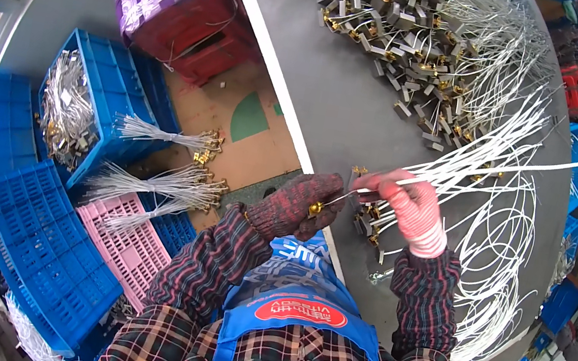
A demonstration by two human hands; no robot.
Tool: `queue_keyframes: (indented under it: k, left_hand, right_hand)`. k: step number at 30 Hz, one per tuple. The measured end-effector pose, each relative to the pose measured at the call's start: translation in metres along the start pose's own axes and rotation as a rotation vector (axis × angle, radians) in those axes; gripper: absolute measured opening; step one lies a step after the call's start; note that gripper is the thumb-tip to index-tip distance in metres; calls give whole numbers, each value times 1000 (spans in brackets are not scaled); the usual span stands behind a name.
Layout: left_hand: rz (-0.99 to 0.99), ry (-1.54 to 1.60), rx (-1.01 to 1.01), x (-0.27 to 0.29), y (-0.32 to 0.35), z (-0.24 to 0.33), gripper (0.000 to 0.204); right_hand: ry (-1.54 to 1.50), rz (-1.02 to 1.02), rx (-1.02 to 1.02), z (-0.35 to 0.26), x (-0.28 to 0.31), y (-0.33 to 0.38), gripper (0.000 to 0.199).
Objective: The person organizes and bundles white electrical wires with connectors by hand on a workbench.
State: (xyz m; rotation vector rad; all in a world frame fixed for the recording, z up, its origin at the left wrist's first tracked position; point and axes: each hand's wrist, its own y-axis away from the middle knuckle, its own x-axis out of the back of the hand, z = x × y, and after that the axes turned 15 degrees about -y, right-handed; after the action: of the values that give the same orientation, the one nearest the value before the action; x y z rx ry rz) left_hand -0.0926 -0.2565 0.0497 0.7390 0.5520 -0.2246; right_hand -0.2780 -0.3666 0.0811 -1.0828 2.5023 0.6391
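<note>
My left hand (pixel 293 201), in a dark knitted glove, is closed around a small round brass fitting (pixel 315 207) in front of my chest, by the table's edge. A thin wire (pixel 342 198) runs from it toward my right hand (pixel 411 211), which wears a red and white striped glove. My right fingers are pinched on white wires (pixel 461 167) that fan out to the upper right over the table. The exact grip is partly hidden by the fingers. Beneath my right hand lie several small grey blocks with brass ends (pixel 367 221).
A large heap of grey metal blocks with brass parts (pixel 407 39) covers the far table (pixel 321 86). Coiled white wires (pixel 494 247) lie at right. To the left stand a blue crate (pixel 118 77), a pink crate (pixel 129 230) with wire bundles on it, and a red-purple box (pixel 193 24).
</note>
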Motion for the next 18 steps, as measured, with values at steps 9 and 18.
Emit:
queue_keyframes:
  k: [9, 18]
  left_hand:
    - [164, -45, 49, 8, -10, -13, 41]
    - [125, -44, 63, 16, -7, -7, 39]
  right_hand:
    - [43, 82, -6, 16, -10, 15, 29]
    - [62, 291, 205, -8, 14, 20, 40]
